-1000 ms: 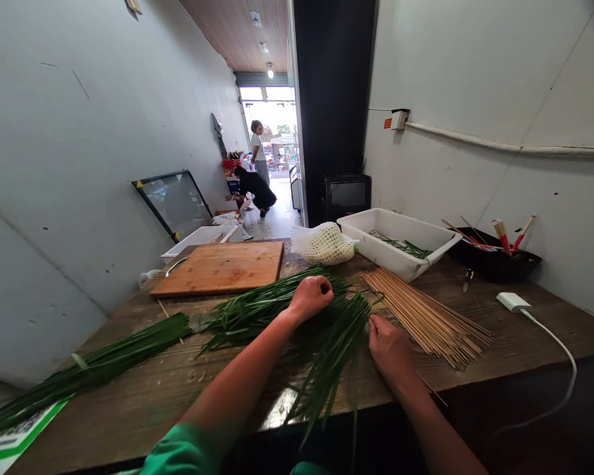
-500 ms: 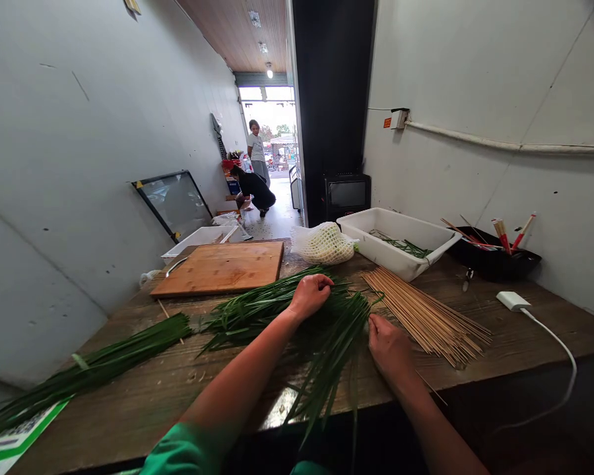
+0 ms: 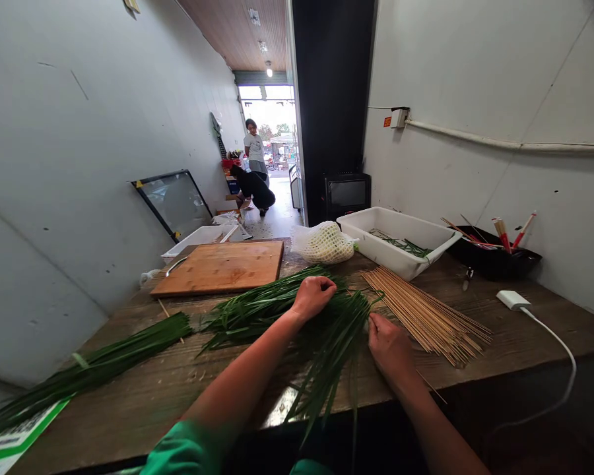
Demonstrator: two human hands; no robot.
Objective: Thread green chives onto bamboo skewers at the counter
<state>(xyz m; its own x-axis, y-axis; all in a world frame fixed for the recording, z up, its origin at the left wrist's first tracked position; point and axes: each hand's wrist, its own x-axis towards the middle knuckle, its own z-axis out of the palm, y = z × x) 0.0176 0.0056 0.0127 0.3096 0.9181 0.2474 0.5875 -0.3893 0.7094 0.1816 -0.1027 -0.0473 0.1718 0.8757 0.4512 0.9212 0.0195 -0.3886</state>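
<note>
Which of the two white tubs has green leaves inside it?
The white tub on the right, behind the bamboo skewers. The other white tub, beyond the cutting board, shows no leaves.

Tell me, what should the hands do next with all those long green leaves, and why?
Probably pinch a few green leaves together with the left hand: it rests curled on the loose pile, while the right hand lies between the leaves and the wooden skewers.

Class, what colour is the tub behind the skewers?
White; the tub shows best in the head view.
</note>
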